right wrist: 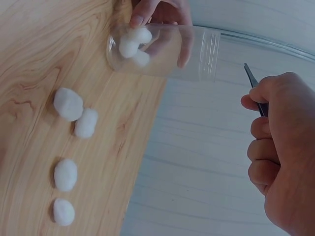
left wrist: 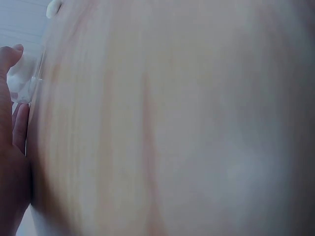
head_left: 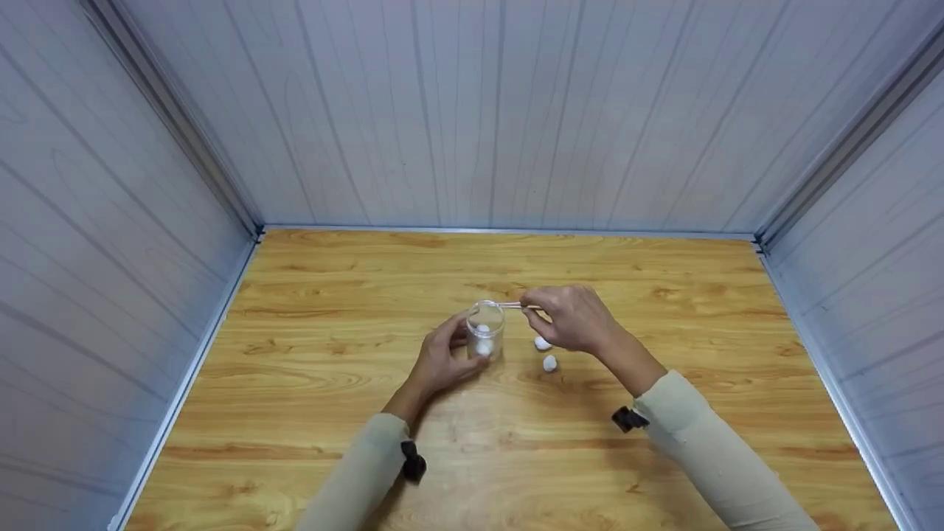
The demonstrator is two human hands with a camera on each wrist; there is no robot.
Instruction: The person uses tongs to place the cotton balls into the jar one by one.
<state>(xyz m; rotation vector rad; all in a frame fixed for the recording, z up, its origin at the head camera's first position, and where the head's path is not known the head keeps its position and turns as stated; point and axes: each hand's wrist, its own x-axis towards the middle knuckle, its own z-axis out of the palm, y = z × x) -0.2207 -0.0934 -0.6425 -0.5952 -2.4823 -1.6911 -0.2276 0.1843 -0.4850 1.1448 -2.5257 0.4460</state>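
Note:
A clear jar (head_left: pixel 495 330) stands upright on the table, its mouth uncovered. My left hand (head_left: pixel 439 360) grips its side, thumb and fingers curled round the wall. Several white cotton balls (right wrist: pixel 129 47) lie at the jar's bottom. My right hand (right wrist: pixel 290 142) pinches a pair of tweezers (right wrist: pixel 250 74) between thumb and forefinger. The tweezer tips are just above the jar's mouth, with no cotton visible between them. Below the right hand, loose cotton balls (right wrist: pixel 65 174) lie on the table to the right of the jar. The left wrist view catches only part of the left hand (left wrist: pixel 15 172).
The wood-grain table (head_left: pixel 310 413) is bounded by pale panel walls (head_left: pixel 457 110) at the back and both sides. A metal edge strip (head_left: pixel 516 231) runs along the back. Dark wrist cameras (head_left: pixel 414 463) sit on both sleeves.

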